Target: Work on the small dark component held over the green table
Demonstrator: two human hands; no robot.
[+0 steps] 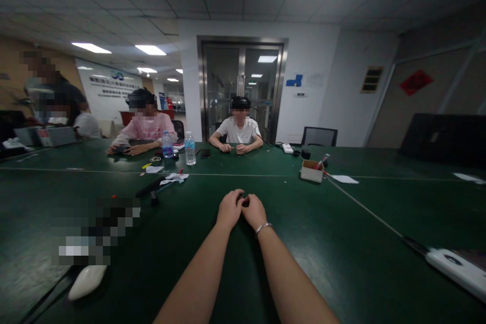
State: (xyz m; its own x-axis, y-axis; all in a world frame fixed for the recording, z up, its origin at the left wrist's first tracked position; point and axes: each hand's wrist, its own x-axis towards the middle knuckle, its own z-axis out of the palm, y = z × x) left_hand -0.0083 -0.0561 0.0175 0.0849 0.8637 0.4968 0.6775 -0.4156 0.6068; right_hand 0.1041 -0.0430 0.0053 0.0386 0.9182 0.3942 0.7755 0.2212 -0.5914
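Observation:
My left hand (229, 209) and my right hand (255, 210) rest together on the green tabletop (304, 243), fingers curled inward and thumbs almost meeting. Between the fingertips there is a dark patch. It may be a small object or only shadow, and the curled fingers hide the rest. A silver bracelet (263, 228) circles my right wrist.
Across the table sit a person in white (240, 130) and a person in pink (148, 129). Two water bottles (190, 149), a small open box (311, 171) and crumpled paper (173, 178) lie ahead. A white power strip (455, 268) with its cable lies at right.

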